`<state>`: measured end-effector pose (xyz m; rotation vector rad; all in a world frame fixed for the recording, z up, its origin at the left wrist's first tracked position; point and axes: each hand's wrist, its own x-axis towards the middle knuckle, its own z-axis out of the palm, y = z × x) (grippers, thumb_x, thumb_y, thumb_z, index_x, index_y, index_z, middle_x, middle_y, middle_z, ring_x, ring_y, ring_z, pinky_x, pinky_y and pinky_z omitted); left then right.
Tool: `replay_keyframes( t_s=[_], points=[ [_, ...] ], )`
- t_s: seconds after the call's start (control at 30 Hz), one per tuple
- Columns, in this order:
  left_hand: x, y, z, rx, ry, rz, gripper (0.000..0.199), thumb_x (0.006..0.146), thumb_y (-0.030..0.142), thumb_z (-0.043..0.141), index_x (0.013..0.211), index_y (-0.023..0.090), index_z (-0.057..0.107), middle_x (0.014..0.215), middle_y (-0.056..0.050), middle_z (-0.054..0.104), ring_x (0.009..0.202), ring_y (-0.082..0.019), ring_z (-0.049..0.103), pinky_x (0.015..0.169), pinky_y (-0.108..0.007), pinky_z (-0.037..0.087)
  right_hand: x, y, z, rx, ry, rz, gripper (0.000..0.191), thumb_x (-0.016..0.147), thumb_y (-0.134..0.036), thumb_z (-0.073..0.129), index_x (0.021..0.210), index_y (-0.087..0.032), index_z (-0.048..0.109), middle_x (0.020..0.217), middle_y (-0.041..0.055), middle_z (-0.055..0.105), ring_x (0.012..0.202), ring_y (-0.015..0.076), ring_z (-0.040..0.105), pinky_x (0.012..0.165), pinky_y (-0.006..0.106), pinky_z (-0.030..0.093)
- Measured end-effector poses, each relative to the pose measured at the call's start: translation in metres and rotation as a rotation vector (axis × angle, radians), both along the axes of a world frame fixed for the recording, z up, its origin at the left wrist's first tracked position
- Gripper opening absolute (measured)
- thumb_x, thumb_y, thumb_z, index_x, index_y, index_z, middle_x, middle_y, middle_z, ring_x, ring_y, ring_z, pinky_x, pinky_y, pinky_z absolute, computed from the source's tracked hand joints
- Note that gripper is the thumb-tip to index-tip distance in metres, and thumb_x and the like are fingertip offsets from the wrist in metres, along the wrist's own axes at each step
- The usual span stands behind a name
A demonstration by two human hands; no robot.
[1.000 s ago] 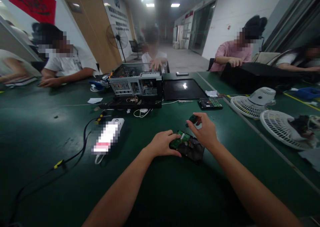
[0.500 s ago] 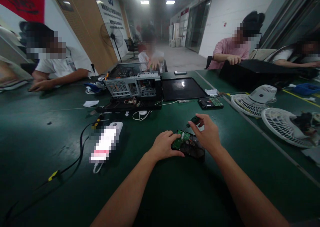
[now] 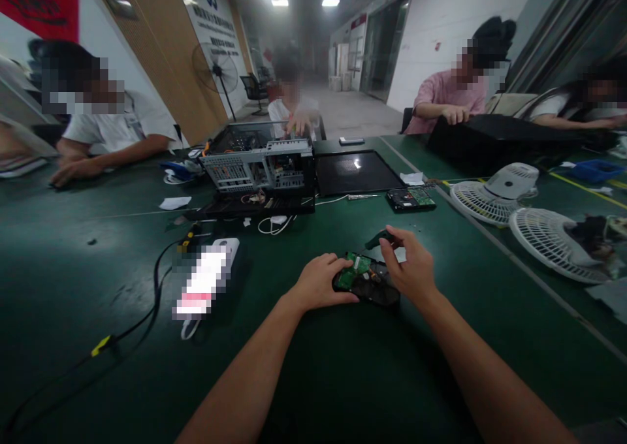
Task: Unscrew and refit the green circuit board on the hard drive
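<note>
A hard drive point(image 3: 382, 292) with a green circuit board on its upper face lies on the green table in front of me. My left hand point(image 3: 323, 281) grips its left end, with the thumb along the near edge and fingers over the board. In my right hand point(image 3: 409, 261) is a screwdriver point(image 3: 376, 240) with a dark green handle, pinched between thumb and fingers. Its shaft slants down toward the far edge of the board; whether the tip touches a screw is too small to tell.
An opened computer case point(image 3: 259, 166) stands beyond my hands, beside a black side panel point(image 3: 357, 173). Another hard drive point(image 3: 410, 200) lies farther right, near white fan parts point(image 3: 509, 186). A phone point(image 3: 208, 277) and a black cable point(image 3: 157, 287) are at left. Several people sit around the table.
My right hand has tilted the screwdriver, so its handle now lies flatter and points more to the left. My left hand keeps its hold on the hard drive.
</note>
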<state>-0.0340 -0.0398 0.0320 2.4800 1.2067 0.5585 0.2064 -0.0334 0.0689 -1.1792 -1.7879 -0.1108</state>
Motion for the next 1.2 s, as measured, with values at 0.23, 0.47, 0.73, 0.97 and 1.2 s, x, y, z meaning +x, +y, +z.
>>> replay_keyframes(
  t_s=[0.23, 0.47, 0.73, 0.97, 1.2],
  points=[
    [0.0008, -0.0011, 0.0023, -0.005, 0.002, -0.002, 0.082, 0.072, 0.078, 0.071, 0.135, 0.027, 0.059, 0.112, -0.007, 0.062, 0.1, -0.028, 0.06, 0.086, -0.04, 0.048, 0.0025, -0.0003, -0.0001, 0.014, -0.001, 0.003, 0.031, 0.097, -0.035, 0.06, 0.124, -0.021, 0.059, 0.099, 0.0073, 0.071, 0.079, 0.0196, 0.068, 0.077, 0.038, 0.058],
    [0.0033, -0.0021, 0.0036, -0.011, -0.01, 0.014, 0.082, 0.071, 0.076, 0.073, 0.135, 0.026, 0.059, 0.111, -0.007, 0.063, 0.102, -0.028, 0.06, 0.087, -0.04, 0.048, 0.0029, -0.0014, -0.0003, -0.014, 0.027, 0.025, 0.032, 0.097, -0.036, 0.059, 0.125, -0.021, 0.06, 0.102, 0.0082, 0.072, 0.08, 0.0208, 0.069, 0.08, 0.04, 0.059],
    [0.0056, 0.0032, 0.0038, -0.045, -0.055, 0.031, 0.084, 0.068, 0.077, 0.075, 0.133, 0.026, 0.059, 0.11, -0.006, 0.064, 0.102, -0.027, 0.061, 0.086, -0.038, 0.048, 0.0047, -0.0012, 0.0004, -0.065, 0.029, 0.071, 0.033, 0.1, -0.031, 0.054, 0.131, -0.023, 0.057, 0.114, 0.0102, 0.072, 0.092, 0.0229, 0.071, 0.085, 0.043, 0.059],
    [0.0076, 0.0063, -0.0007, -0.061, -0.057, 0.056, 0.085, 0.067, 0.077, 0.076, 0.132, 0.026, 0.06, 0.109, -0.006, 0.064, 0.101, -0.027, 0.061, 0.086, -0.038, 0.048, 0.0074, 0.0002, -0.0004, -0.043, -0.006, 0.06, 0.032, 0.099, -0.029, 0.057, 0.129, -0.021, 0.06, 0.112, 0.0109, 0.073, 0.09, 0.0224, 0.071, 0.084, 0.042, 0.059],
    [0.0086, -0.0025, 0.0012, -0.046, -0.119, 0.052, 0.045, 0.099, 0.054, 0.052, 0.132, 0.026, 0.062, 0.107, -0.005, 0.065, 0.098, -0.022, 0.061, 0.087, -0.037, 0.048, 0.0068, -0.0049, -0.001, -0.047, 0.015, 0.066, 0.032, 0.099, -0.033, 0.057, 0.128, -0.022, 0.061, 0.11, 0.0104, 0.073, 0.089, 0.022, 0.071, 0.083, 0.041, 0.058]
  ],
)
